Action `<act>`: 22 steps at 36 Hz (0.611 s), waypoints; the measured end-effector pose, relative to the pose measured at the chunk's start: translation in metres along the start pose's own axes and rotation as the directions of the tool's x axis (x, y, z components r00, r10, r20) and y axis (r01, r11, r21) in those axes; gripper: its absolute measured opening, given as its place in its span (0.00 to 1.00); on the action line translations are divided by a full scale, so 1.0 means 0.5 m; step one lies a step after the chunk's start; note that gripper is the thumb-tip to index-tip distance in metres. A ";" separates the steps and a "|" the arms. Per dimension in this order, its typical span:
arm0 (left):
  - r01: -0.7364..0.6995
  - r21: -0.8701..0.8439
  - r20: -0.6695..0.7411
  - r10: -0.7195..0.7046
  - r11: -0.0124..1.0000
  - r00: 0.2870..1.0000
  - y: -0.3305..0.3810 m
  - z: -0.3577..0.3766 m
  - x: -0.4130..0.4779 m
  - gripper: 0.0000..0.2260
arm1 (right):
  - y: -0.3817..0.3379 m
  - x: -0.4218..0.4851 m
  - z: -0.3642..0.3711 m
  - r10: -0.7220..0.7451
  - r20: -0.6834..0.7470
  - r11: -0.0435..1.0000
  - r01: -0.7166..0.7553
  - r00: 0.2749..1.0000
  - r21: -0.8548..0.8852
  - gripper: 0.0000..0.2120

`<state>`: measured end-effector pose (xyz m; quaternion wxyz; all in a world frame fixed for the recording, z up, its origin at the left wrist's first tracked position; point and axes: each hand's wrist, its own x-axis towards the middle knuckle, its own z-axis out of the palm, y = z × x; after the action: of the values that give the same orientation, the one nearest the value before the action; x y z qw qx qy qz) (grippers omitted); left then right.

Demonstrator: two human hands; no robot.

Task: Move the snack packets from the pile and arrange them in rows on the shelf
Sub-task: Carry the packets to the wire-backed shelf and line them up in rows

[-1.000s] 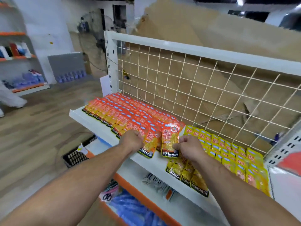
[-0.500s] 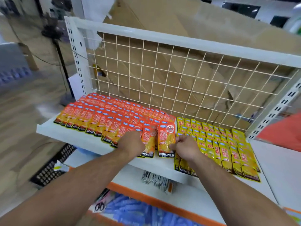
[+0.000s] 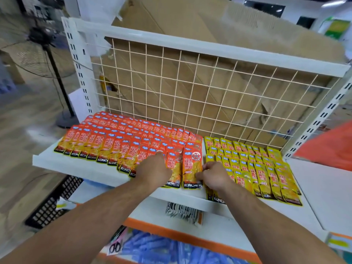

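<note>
Head view of a white shelf [image 3: 76, 163] during stocking. The orange packets [image 3: 114, 141] occupy the left part of the shelf in overlapping rows that run from the wire grid back panel [image 3: 209, 88] to the front lip, each marked KONCHEW along its lower edge. The yellow packets [image 3: 266, 168] fill the right part in similar rows, just beside the orange block. The end packet [image 3: 191, 164], orange and the rightmost of the front row, lies flat at the boundary between the two colours with its lower edge over the shelf lip. The left hand [image 3: 153, 170] rests palm down on the front-row orange packets just left of the end packet, fingers reaching forward and laid flat, grasping nothing. The right hand [image 3: 215, 176] lies over the nearest yellow packets, its fingers curled, and pinches the lower right edge of the end packet between thumb and fingertips. Brown cardboard [image 3: 190, 21] stands behind the grid. Below, a lower shelf [image 3: 228, 225] carries striped packets [image 3: 181, 209], and blue goods [image 3: 156, 248] lie beneath it. A black crate [image 3: 51, 204] sits on the floor to the left, and a blurred standing fan [image 3: 42, 39] is farther back.
</note>
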<state>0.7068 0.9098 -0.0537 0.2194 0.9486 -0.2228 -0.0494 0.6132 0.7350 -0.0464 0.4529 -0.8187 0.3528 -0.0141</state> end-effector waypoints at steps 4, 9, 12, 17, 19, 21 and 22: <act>-0.053 0.021 -0.098 0.055 0.998 0.994 0.003 -0.018 0.002 0.17 | -0.017 -0.003 0.017 0.022 0.011 0.996 -0.021 1.000 -0.089 0.03; -0.122 0.069 -0.146 0.131 0.990 0.981 0.000 -0.027 0.003 0.19 | -0.037 -0.002 0.040 0.050 0.009 0.992 -0.048 0.999 -0.119 0.02; -0.140 0.091 -0.144 0.152 0.986 0.978 -0.004 -0.025 0.002 0.20 | -0.042 -0.003 0.047 0.046 -0.010 0.981 -0.047 0.999 -0.186 0.05; -0.155 0.117 -0.131 0.170 0.981 0.977 -0.010 -0.019 -0.003 0.21 | -0.055 -0.013 0.050 -0.019 -0.057 0.945 -0.001 0.998 -0.327 0.11; -0.157 0.115 -0.124 0.171 0.981 0.977 -0.013 -0.018 -0.005 0.21 | -0.057 -0.012 0.055 -0.033 -0.076 0.939 0.005 0.997 -0.343 0.08; -0.160 0.118 -0.119 0.174 0.980 0.978 -0.015 -0.018 -0.006 0.21 | -0.061 -0.016 0.058 -0.030 -0.087 0.931 -0.003 0.996 -0.365 0.05; -0.161 0.124 -0.116 0.176 0.979 0.978 -0.017 -0.018 -0.006 0.21 | -0.062 -0.018 0.060 -0.032 -0.086 0.925 -0.003 0.996 -0.380 0.04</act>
<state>0.7091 0.9213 -0.0495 0.1820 0.9384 -0.2906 0.0423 0.6343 0.7727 -0.0378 0.2695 -0.8919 0.3629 0.0140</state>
